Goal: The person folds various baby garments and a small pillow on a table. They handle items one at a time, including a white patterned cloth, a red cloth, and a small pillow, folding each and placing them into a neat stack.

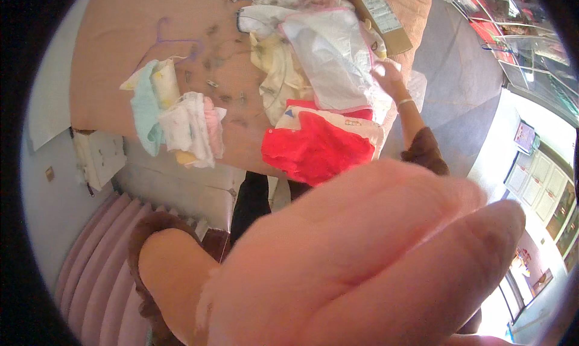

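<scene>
My left hand [353, 251] is raised very close to the camera and fills the lower middle. Its thumb lies along the curled fingers; whether anything is inside is hidden. At the bed-like surface's right edge, my right hand [390, 78] rests against white fabric beside a white cloth with pink trim [330, 56]; its grip is too small and bright to make out. Below that cloth lies a crumpled red garment [316, 142], on a cream printed cloth [371, 131]. A pale yellow garment [276, 70] is left of the white cloth.
Folded small clothes [190, 126] and a mint cloth [145, 106] lie near a purple hanger [158, 41] on the brown cover [113, 43]. A cardboard box [380, 18] sits at the far right. A drying rack [520, 38] stands to the right, a radiator [104, 264] at lower left.
</scene>
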`<state>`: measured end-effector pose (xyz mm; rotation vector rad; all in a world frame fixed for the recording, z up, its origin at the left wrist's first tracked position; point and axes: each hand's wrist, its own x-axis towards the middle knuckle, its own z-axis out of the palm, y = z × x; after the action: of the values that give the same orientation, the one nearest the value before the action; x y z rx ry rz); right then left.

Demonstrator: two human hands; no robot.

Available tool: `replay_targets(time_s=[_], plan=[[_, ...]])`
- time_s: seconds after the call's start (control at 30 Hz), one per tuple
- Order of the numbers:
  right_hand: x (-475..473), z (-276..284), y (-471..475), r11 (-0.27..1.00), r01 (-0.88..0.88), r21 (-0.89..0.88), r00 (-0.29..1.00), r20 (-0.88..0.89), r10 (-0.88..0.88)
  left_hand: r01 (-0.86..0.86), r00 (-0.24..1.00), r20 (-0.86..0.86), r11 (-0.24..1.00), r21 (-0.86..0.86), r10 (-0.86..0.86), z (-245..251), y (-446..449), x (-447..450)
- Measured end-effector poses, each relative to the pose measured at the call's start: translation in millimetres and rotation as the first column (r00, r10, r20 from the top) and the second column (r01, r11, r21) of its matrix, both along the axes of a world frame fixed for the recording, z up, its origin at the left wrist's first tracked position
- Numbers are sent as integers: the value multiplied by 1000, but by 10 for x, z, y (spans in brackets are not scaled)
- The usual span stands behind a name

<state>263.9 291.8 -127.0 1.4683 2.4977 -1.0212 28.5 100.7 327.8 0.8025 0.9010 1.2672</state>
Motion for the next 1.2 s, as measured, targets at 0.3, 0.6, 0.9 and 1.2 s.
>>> replay_targets(time_s=[0.3,0.6,0.9,1.2], plan=[[-399,-521,184,954,299,11,876,395,-278,-4,1000,-1,997,-71,4,-416,57,119],[-941,485,188,986,-34,166,989,148,9,-251,968,-163,697,-672,191,-2298,97,-697],[-1265,1390,-722,681,-715,158,655,-188,732,-414,873,-113,598,-686,474,-3644,434,-646],[-693,1124,-331,915,-399,-62,917,-63,395,-525,654,27,479,-704,756,-3739,-154,-610]])
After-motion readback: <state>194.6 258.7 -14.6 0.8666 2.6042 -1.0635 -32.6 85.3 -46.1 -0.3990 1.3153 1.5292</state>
